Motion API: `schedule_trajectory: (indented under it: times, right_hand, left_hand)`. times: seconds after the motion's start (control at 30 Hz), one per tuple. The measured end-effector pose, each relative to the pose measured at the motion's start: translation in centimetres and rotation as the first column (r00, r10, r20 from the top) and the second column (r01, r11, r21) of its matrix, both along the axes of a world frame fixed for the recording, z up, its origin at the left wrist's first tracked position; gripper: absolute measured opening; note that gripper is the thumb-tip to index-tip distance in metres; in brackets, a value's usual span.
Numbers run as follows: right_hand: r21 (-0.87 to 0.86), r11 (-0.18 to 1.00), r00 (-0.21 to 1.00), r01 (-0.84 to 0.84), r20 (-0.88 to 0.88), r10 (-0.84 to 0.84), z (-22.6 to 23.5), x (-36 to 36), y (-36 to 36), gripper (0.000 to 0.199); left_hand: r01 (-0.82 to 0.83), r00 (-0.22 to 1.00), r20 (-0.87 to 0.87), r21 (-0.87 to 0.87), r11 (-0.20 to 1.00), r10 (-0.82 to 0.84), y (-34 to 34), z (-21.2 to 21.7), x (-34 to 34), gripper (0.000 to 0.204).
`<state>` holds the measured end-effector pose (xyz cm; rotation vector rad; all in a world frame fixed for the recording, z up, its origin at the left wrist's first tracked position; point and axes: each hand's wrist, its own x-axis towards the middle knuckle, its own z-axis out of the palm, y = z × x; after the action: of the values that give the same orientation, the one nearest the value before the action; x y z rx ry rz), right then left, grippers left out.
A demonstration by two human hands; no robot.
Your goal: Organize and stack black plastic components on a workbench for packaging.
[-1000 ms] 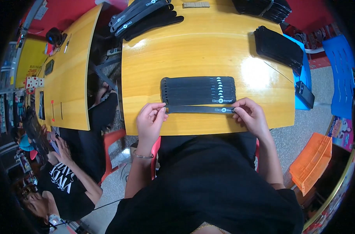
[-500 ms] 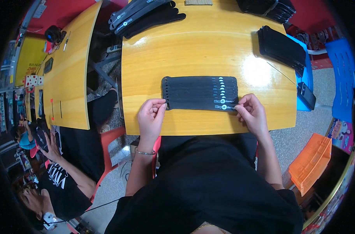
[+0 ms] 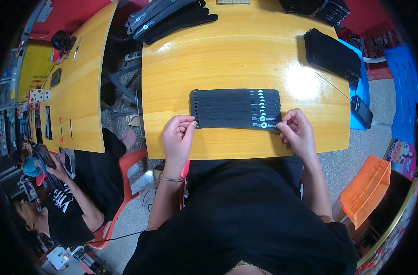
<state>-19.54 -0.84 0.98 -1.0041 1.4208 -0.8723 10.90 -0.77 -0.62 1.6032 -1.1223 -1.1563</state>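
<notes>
Several black storage straps (image 3: 227, 109) lie overlapped in a neat row on the yellow wooden table in front of me. Each has a hole at its left end and white printing near its right end. At the near left corner, my left hand (image 3: 177, 140) pinches the end of the nearest strap between thumb and fingertips. The other end of that strap, at the near right corner, is pinched by my right hand (image 3: 299, 134). The nearest strap lies flat along the front of the row, its printing facing up.
More black straps (image 3: 172, 20) lie in a pile at the far left, with stacks (image 3: 330, 55) at the far right. A thin stick (image 3: 330, 84) and a dark phone-like device (image 3: 361, 111) are at the right edge. A co-worker (image 3: 66, 201) sits left; an orange crate (image 3: 365, 190) stands right.
My hands and the strap row stay almost still. At the left, the co-worker has leaned back, with the arm and a dark object shifted and a bare foot now showing.
</notes>
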Motion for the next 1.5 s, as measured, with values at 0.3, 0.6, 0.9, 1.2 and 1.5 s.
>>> schedule_trajectory:
  times: [0.3, 0.6, 0.9, 1.2, 1.5]
  right_hand:
    - [0.007, 1.0, 1.0, 0.02, -0.023, -0.02, 0.0, 0.1, 0.0, 0.017]
    - [0.007, 0.999, 0.997, 0.044, -0.057, -0.043, 0.1, 0.5, -0.2, 0.019]
    - [0.006, 0.997, 0.989, 0.075, -0.127, -0.074, 0.5, 0.9, -0.3, 0.02]
    - [-0.002, 0.995, 0.984, 0.1, -0.149, -0.099, 0.6, 1.0, -0.3, 0.024]
    - [-0.014, 0.994, 0.979, 0.11, -0.173, -0.11, 0.4, 1.2, -0.4, 0.025]
  left_hand:
    - [0.016, 0.999, 0.045, -0.006, 1.0, -0.016, 0.1, -0.2, 0.0, 0.011]
    - [0.015, 0.998, 0.062, -0.027, 1.0, -0.013, 0.1, -0.2, -0.1, 0.009]
    - [0.022, 0.997, 0.069, -0.01, 1.0, -0.022, 0.1, -0.2, 0.0, 0.009]
    - [0.023, 0.996, 0.084, -0.022, 0.999, -0.021, 0.2, -0.4, 0.0, 0.009]
    - [0.056, 0.99, 0.133, -0.085, 0.995, -0.044, 0.2, -1.0, 0.3, 0.011]
